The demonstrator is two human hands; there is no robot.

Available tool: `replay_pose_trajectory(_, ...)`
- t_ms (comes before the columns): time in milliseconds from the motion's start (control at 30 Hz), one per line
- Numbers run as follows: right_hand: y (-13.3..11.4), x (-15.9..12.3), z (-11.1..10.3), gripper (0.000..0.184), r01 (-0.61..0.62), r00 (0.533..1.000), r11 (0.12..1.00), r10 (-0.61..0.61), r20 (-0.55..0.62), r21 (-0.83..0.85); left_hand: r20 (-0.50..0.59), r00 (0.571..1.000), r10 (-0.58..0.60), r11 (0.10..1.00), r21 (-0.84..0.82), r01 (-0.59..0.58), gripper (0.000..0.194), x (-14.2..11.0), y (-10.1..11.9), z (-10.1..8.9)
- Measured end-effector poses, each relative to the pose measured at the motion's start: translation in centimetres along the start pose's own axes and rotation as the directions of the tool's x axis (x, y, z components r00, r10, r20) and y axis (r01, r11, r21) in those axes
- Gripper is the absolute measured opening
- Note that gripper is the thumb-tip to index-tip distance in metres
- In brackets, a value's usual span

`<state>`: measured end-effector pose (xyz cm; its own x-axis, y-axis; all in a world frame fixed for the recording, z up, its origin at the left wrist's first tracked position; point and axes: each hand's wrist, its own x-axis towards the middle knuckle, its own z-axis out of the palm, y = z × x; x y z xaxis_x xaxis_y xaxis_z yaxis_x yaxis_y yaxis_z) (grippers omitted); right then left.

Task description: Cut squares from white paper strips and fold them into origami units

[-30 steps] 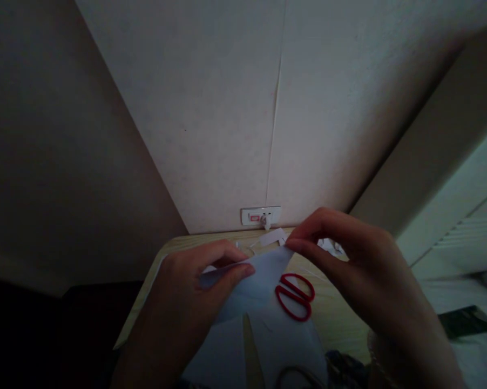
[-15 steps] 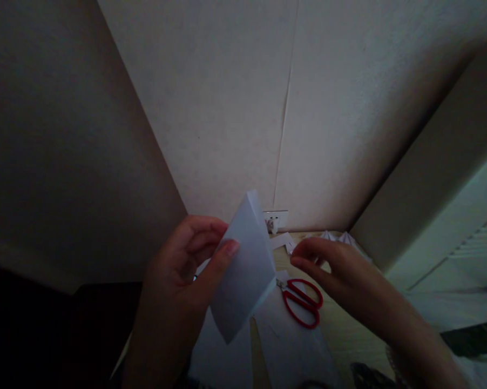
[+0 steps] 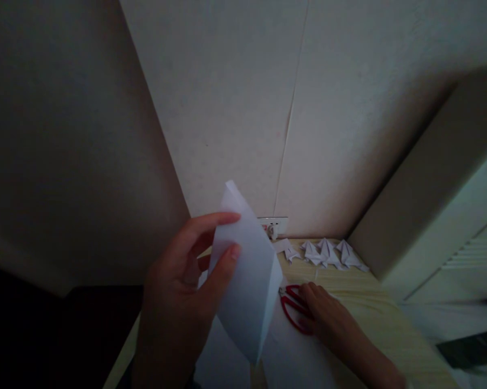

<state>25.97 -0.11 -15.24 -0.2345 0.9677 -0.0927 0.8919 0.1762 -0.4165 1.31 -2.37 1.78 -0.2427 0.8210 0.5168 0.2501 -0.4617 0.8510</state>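
Your left hand [image 3: 187, 289] grips a folded paper [image 3: 245, 275] by its left edge, thumb and index finger lying a little apart on the near face, the other fingers partly hidden behind it. The paper is raised above the table [image 3: 377, 310], standing tall with a point at top and bottom and a crease down its right side. Your right hand [image 3: 330, 316] is at the red handles of the scissors [image 3: 297, 306], its fingers curled over their right end; you cannot tell whether they have closed on them. The blades are hidden behind the paper. Two sheets [image 3: 298, 359] lie flat beneath, a narrow gap between them. By the table's far right corner, small folded shapes [image 3: 326, 253] sit in a row along the far edge.
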Motion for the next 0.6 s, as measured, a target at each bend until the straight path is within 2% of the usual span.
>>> replay_pose_trajectory(133,0.3,0.7,-0.4,0.013,-0.008,1.0,0.982,0.01,-0.007,0.191,0.049,0.998,-0.045,0.992,-0.112,0.05,0.032,-0.1,0.2,0.1)
replay_pose_trajectory(233,0.1,0.6,-1.6,0.022,-0.005,1.0,0.907,-0.004,0.022,0.421,0.064,0.996,-0.054,0.991,-0.12,0.061,0.034,-0.1,0.4,0.1)
replay_pose_trajectory(300,-0.2,0.2,-2.8,0.028,0.012,0.999,0.812,-0.039,0.034,0.583,0.058,0.997,-0.049,0.991,-0.118,0.056,0.033,0.0,0.4,0.1)
replay_pose_trajectory(400,-1.2,-0.5,-4.8,0.033,0.05,0.998,0.654,-0.06,-0.015,0.755,0.074,0.997,-0.034,0.989,-0.138,0.044,0.036,0.0,0.2,0.1)
replay_pose_trajectory(533,-3.6,-1.8,-6.3,0.031,0.156,0.987,0.471,-0.042,-0.154,0.868,0.142,0.989,-0.04,0.977,-0.203,0.069,0.04,0.1,0.0,-0.1)
replay_pose_trajectory(600,-5.1,-2.5,-6.5,0.044,0.209,0.978,0.382,-0.078,-0.194,0.9,0.159,0.986,-0.053,0.969,-0.231,0.089,0.038,0.1,0.1,-0.1)
